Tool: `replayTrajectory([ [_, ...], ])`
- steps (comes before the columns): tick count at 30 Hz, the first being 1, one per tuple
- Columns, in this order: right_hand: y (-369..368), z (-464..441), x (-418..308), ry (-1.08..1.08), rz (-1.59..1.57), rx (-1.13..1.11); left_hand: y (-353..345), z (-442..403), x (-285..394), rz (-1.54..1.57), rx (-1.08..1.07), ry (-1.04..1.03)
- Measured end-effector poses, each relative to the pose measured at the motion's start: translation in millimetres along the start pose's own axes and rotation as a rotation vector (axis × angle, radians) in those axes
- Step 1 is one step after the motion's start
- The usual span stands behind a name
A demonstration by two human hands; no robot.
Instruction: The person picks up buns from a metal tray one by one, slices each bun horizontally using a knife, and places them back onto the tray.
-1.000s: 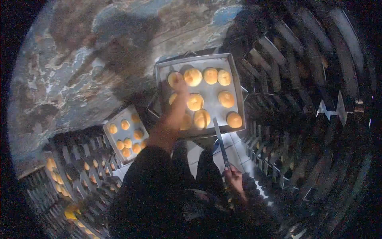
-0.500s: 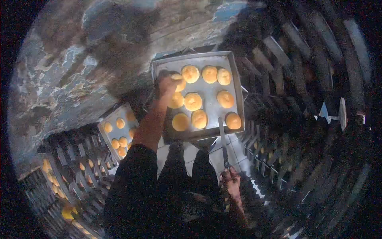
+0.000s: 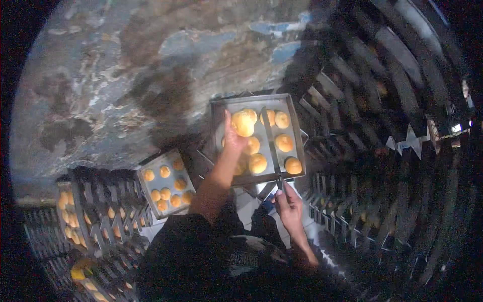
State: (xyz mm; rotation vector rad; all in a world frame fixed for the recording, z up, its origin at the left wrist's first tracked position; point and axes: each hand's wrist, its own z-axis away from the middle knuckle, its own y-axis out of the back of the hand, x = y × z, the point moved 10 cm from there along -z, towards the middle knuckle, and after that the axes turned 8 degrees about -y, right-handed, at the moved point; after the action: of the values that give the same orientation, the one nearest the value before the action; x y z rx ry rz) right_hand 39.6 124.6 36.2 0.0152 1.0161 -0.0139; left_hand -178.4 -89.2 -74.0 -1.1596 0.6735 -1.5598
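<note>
My left hand (image 3: 234, 138) holds a round golden bun (image 3: 243, 124) up over the left part of a metal tray (image 3: 300, 128). Its fingers are wrapped round the bun, thumb side visible. My right hand (image 3: 288, 204) is closed round the dark handle of a long knife (image 3: 271, 141), whose blade points away across the tray, to the right of the held bun. Several more buns lie on the tray, among them one at the near right corner (image 3: 293, 165) and one above it (image 3: 284, 143). My left hand and forearm partly hide others.
A second tray (image 3: 156, 190) with several buns sits to the left. Racks (image 3: 108, 201) with more buns are at the lower left, and dark slatted racks (image 3: 362, 100) rise on the right. A stained, peeling wall (image 3: 115, 75) lies beyond. Pale floor tiles (image 3: 246, 206) show below the tray.
My left hand has lifted the bun from the tray's left side and moved right with it. My right hand has brought the knife up and forward over the tray. The view has shifted.
</note>
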Motion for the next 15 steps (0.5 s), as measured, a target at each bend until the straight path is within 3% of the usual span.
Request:
replayTrajectory([
  [7,-9,45,-40,0.266,0.189,0.033,-54,42,15,0.043,0.021,-0.083],
  [10,-5,60,-42,0.332,0.217,0.049,-63,54,17,0.045,-0.022,-0.038],
  [12,0,68,-40,0.315,0.255,0.059,-79,60,17,0.006,-0.174,-0.044],
  [15,3,83,-44,0.353,0.298,0.087,-87,74,18,0.033,-0.126,-0.030],
])
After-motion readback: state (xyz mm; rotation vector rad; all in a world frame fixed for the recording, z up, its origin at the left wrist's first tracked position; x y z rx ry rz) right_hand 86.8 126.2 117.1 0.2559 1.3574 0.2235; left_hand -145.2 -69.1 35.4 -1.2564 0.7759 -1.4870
